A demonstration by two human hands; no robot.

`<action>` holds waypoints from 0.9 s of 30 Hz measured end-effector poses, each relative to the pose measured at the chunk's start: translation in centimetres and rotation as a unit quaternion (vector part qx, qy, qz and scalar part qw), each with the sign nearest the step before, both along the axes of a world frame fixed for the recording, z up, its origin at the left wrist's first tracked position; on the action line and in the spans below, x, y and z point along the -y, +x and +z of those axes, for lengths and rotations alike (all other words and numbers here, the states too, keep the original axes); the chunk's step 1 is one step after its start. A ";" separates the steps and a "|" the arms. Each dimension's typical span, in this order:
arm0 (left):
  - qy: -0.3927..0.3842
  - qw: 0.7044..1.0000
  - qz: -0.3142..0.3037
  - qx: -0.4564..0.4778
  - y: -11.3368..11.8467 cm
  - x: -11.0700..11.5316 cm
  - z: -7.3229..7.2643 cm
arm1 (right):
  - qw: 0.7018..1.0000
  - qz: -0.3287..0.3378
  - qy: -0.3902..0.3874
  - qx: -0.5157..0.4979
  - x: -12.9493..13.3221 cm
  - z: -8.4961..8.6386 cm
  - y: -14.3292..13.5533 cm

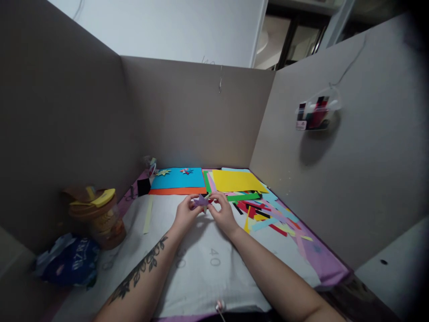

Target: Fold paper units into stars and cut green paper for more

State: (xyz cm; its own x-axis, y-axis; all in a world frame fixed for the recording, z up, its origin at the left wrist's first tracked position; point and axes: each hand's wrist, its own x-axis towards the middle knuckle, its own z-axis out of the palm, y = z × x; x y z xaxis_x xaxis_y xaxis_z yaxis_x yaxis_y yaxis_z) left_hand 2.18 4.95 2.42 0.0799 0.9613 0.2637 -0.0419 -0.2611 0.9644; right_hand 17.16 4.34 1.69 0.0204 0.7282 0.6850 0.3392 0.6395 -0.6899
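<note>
A small folded paper star [201,201], purple with some pale and red parts, is held above the white cloth [197,277] between both hands. My left hand [186,212] pinches its left side with thumb and fingers. On its right side, my right hand [222,212] grips it the same way. Behind the hands, a blue paper sheet [177,181] carries a pale yellow star [163,172] and a red, white and blue star [187,171]. Loose coloured strips [258,212] lie scattered right of my right hand.
A yellow sheet [237,180] lies at the back right. One pale strip [148,216] is left of my hands. At the far left stand a brown tub [103,219] and a blue bag [69,261]. A clear container [317,114] hangs on the right panel.
</note>
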 end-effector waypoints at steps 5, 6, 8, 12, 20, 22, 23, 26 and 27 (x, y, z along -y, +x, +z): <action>0.039 0.998 0.005 -0.047 -0.1 -0.3 -0.7 | 0.999 -0.001 0.023 0.034 0.4 0.4 -0.1; 0.041 0.998 0.007 -0.051 -0.1 -0.3 -0.7 | 0.999 0.002 0.021 0.034 0.4 0.4 -0.1; 0.037 0.998 0.012 -0.049 -0.1 -0.3 -0.7 | 0.999 0.004 0.023 0.036 0.4 0.4 -0.1; 0.024 0.999 0.005 -0.029 -0.1 -0.2 -0.5 | 0.998 -0.009 0.045 0.050 0.3 0.1 0.0; 0.022 0.999 0.007 -0.032 0.0 -0.1 -0.4 | 0.996 -0.017 0.059 0.069 -0.1 -0.4 0.0; 0.017 0.999 0.017 -0.033 0.0 0.0 -0.3 | 0.996 -0.018 0.056 0.069 -0.1 -0.4 0.0; 0.015 0.999 0.023 -0.035 0.0 0.1 -0.2 | 0.996 -0.018 0.053 0.069 0.0 -0.4 0.0; 0.019 0.998 0.036 -0.043 0.0 0.3 0.0 | 0.996 -0.019 0.043 0.073 0.0 -0.4 0.0; 0.023 0.998 0.037 -0.048 0.0 0.3 0.0 | 0.996 -0.019 0.040 0.075 0.0 -0.4 0.0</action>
